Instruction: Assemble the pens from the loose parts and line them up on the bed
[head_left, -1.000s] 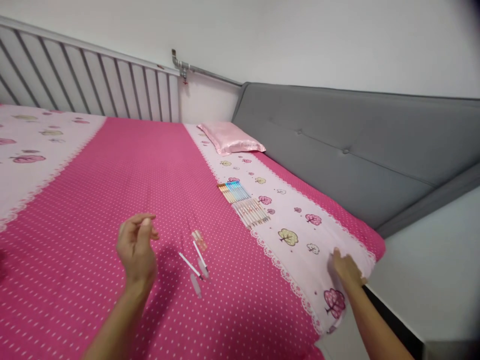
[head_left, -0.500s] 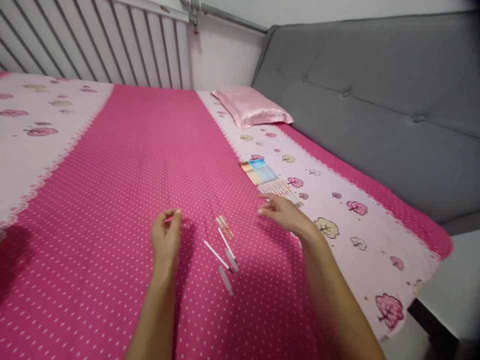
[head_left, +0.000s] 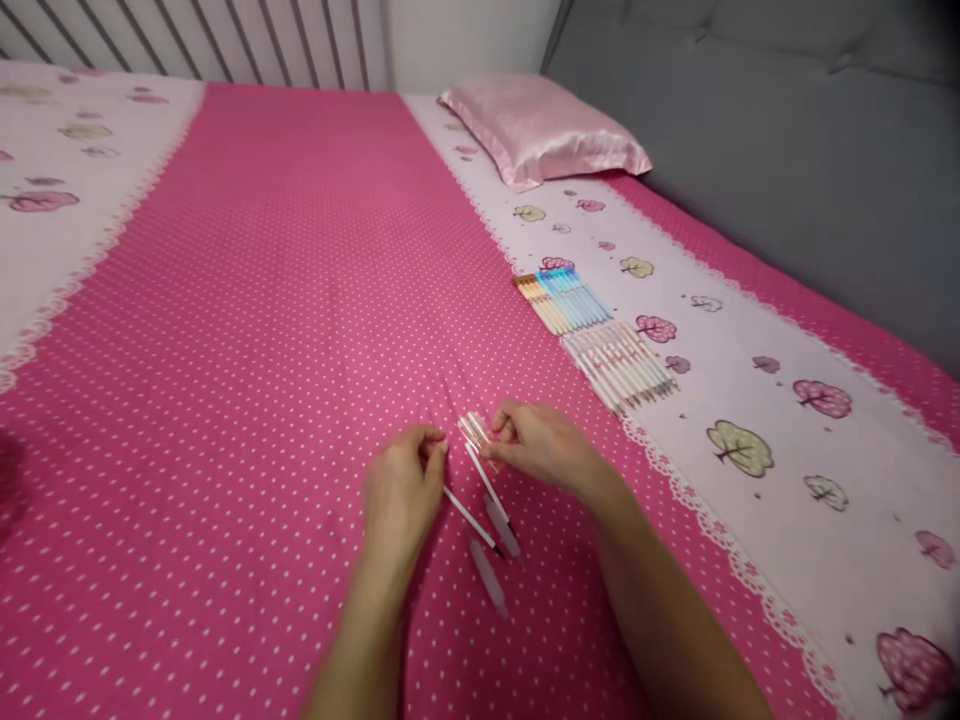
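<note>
My left hand (head_left: pixel 405 490) is closed in a pinch beside the upper end of a white pen refill (head_left: pixel 471 520); its fingers hide that end, and what they hold cannot be made out. My right hand (head_left: pixel 541 445) has its thumb and curled fingers at the right edge of a few short patterned pen barrels (head_left: pixel 472 430), pinching at one of them. Between the hands a second white pen refill (head_left: pixel 487 482) with a dark tip lies slanted. Beside the refills' tips rest two translucent pinkish pen caps, an upper one (head_left: pixel 504 528) and a lower one (head_left: pixel 489 580).
Neat rows of pens lie to the right: patterned white pens (head_left: pixel 619 368) nearer, yellow and blue pens (head_left: pixel 562 298) behind. Everything rests on a dotted pink bedspread (head_left: pixel 285 320). Farther back are a pink satin pillow (head_left: pixel 544 130), a grey padded headboard (head_left: pixel 787 170) and a white radiator (head_left: pixel 247 40).
Both hands have come inward to the pen parts: the left moved right, its fingers over one refill's end, and the right reached the patterned barrels. The view has tilted down.
</note>
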